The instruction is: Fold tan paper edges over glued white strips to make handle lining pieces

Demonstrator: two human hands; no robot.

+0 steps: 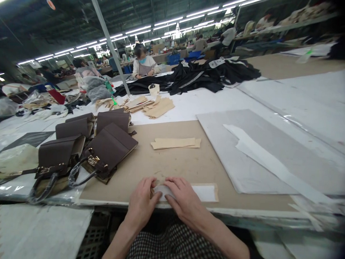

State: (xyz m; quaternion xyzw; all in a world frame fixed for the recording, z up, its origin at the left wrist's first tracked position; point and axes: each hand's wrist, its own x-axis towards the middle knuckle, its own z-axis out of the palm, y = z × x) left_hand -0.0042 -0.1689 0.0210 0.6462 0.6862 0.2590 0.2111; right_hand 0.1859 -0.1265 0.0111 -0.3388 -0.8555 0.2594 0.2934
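A white strip [206, 193] with a tan edge lies on the brown board [174, 165] along the table's front edge. My left hand [143, 198] is at the strip's left end, its thumb and fingers closed on it. Beside it, my right hand [183, 199] rests over the strip's middle, fingers bent and thumb near the left thumb, pressing on it. The part of the strip under both hands is mostly hidden. Farther back on the board lie tan pieces [176, 143], overlapping each other.
Dark brown bags [112, 146] with handles stand at the left. A grey sheet [256, 155] with a white strip on it lies at the right. Behind are tan pieces [162, 107], black fabric [202, 75] and a slanted pole [110, 44]. A person [145, 64] sits across the table.
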